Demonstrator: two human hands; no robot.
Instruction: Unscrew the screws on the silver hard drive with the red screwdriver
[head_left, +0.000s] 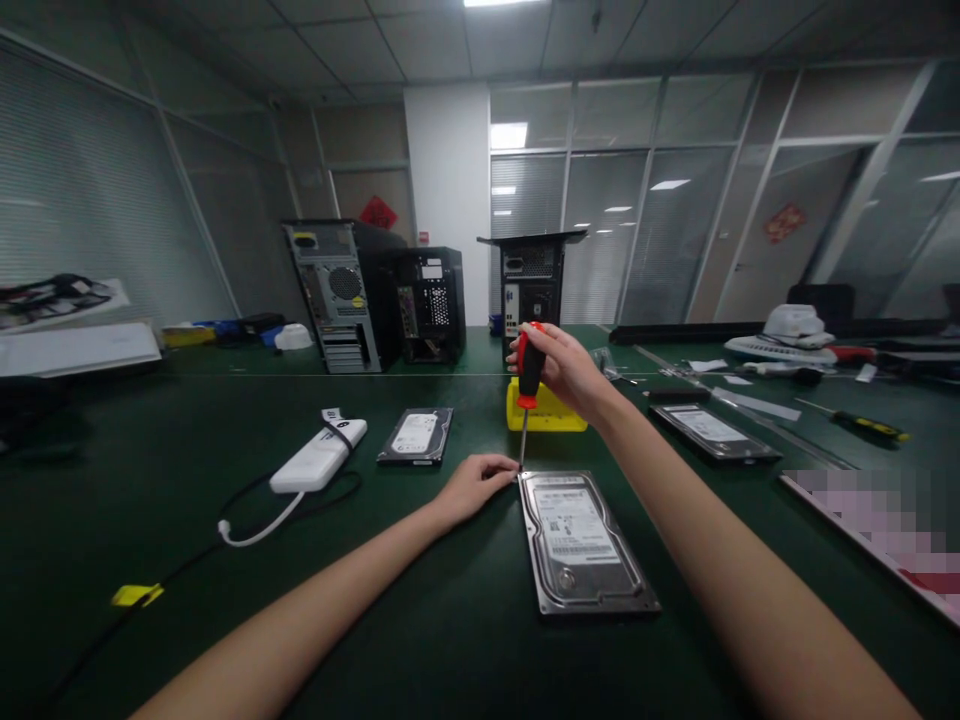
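Observation:
A silver hard drive (577, 540) with a white label lies flat on the green table. My right hand (559, 365) grips the red and black handle of a screwdriver (531, 370), held upright with its tip at the drive's far left corner. Beside that same corner is my left hand (476, 488), its fingers drawn together near the tip; whatever they pinch is too small to make out. Behind the screwdriver stands a yellow tray (555, 418).
Left of my hands are a second hard drive (416, 435) and a white power strip (319, 457) with its cable. To the right lie another drive (712, 432) and a green screwdriver (862, 427). Computer cases (345, 290) stand at the back.

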